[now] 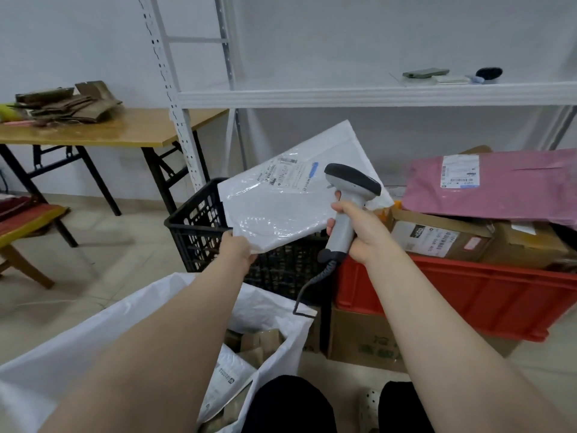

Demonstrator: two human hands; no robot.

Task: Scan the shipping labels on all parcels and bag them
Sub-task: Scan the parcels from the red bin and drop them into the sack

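My left hand pinches the lower corner of a white plastic mailer, held up tilted over the black crate, its shipping label facing me. My right hand grips a grey corded barcode scanner, whose dark head sits right next to the label's right end. A big white sack lies open below my arms with brown and white parcels inside. On the right, a red bin holds cardboard boxes and a pink mailer.
A black slatted crate stands behind the sack. A cardboard box sits under the red bin. White shelving runs behind, a wooden table with flattened cardboard at left, a wooden stool far left. My knees are at the bottom.
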